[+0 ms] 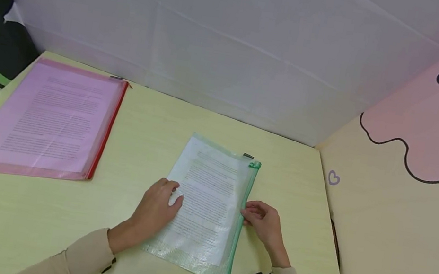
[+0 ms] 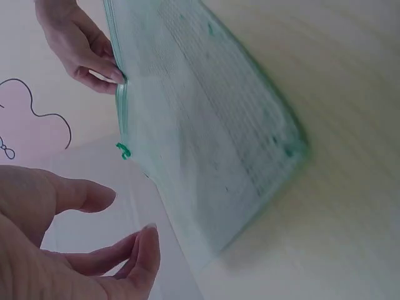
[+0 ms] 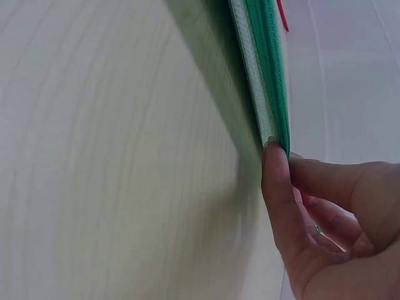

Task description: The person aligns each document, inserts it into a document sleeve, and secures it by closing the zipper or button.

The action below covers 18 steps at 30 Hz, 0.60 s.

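Note:
A clear green zip folder (image 1: pixel 207 212) with a printed sheet inside lies in front of me. Along its right side runs a green zipper edge (image 3: pixel 270 69), which my right hand (image 1: pixel 264 221) pinches between thumb and fingers. In the right wrist view that edge is lifted off the table, with a shadow below it. My left hand (image 1: pixel 157 206) is over the folder's left edge, its fingers relaxed and bent. The left wrist view shows a gap between thumb and fingers of that left hand (image 2: pixel 81 237), with nothing held; from the head view I cannot tell if it touches the folder.
On the table's left part lies a pink zip folder (image 1: pixel 54 115) with a red zipper edge, a printed page inside. A pale yellow table (image 1: pixel 116 216) bears both folders. White sheeting (image 1: pixel 233 48) stands behind it, and a wall with a pink cartoon figure (image 1: pixel 432 127) is at right.

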### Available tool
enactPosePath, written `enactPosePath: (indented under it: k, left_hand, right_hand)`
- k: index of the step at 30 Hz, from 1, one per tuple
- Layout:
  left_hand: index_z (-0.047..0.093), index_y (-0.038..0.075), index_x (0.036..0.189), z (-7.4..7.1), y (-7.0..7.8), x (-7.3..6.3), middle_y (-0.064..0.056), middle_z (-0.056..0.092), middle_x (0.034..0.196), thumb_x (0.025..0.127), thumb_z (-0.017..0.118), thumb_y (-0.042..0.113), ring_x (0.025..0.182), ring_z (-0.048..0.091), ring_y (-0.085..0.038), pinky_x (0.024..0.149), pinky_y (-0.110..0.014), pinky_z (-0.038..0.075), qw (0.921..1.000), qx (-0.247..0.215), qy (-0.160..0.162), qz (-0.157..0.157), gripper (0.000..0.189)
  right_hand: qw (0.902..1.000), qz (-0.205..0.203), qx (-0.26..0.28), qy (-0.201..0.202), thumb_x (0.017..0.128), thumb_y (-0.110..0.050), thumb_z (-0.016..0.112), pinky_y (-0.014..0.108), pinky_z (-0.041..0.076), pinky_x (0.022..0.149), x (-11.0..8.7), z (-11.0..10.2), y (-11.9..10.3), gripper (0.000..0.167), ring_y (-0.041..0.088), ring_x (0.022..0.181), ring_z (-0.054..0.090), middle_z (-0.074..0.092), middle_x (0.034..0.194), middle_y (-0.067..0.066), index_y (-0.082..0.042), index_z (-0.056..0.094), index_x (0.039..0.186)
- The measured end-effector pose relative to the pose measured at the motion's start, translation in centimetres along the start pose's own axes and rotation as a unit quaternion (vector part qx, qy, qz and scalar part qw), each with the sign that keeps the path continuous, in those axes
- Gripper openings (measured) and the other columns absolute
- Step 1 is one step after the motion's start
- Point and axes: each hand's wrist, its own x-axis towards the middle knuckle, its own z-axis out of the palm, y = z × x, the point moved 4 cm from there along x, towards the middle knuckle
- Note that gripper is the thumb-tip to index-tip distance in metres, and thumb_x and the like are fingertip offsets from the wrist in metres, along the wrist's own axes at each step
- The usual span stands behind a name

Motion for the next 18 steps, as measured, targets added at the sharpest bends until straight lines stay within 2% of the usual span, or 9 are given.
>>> enactPosePath:
  k: [5,10,14,18]
  left_hand:
    - [0.056,-0.022,0.126,-0.9,-1.8,1.2,-0.035,0.057,0.118,0.094,0.068,0.008,0.109,0.056,-0.047,0.092,-0.055,0.05,0.9989,0.001,-0.017,-0.043,0.045]
    - [0.046,-0.025,0.134,-1.1,-2.9,1.6,-0.043,0.05,0.129,0.096,0.063,0.01,0.121,0.05,-0.054,0.1,-0.06,0.046,0.9942,-0.002,-0.063,-0.088,0.054]
    - [0.042,-0.026,0.136,-1.2,-3.1,1.8,-0.044,0.05,0.127,0.095,0.061,0.01,0.119,0.052,-0.054,0.098,-0.061,0.047,0.9896,-0.031,-0.09,-0.108,0.057]
    - [0.042,-0.025,0.136,-1.2,-3.4,2.1,-0.038,0.057,0.121,0.096,0.059,0.009,0.112,0.057,-0.049,0.092,-0.057,0.05,0.9855,-0.056,-0.104,-0.122,0.055]
  right_hand:
    - [1.0,-0.003,0.001,-0.002,0.089,0.003,0.076,0.035,0.062,0.068,-0.1,0.0,-0.2,0.024,0.027,0.079,0.072,0.071,0.098,0.02,0.009,0.069,0.112]
    - [1.0,0.002,-0.005,-0.001,0.089,0.004,0.076,0.035,0.062,0.069,-0.1,0.1,-0.4,0.023,0.027,0.079,0.071,0.071,0.097,0.019,0.007,0.07,0.111]
    - [0.9998,-0.001,-0.02,0.006,0.089,0.008,0.073,0.039,0.062,0.071,-0.5,0.3,-1.2,0.022,0.031,0.08,0.071,0.07,0.096,0.022,0.01,0.069,0.11]
    - [0.9993,-0.017,-0.032,0.007,0.09,0.011,0.071,0.043,0.062,0.072,-1.4,0.5,-3.0,0.02,0.035,0.08,0.071,0.069,0.097,0.027,0.014,0.067,0.109]
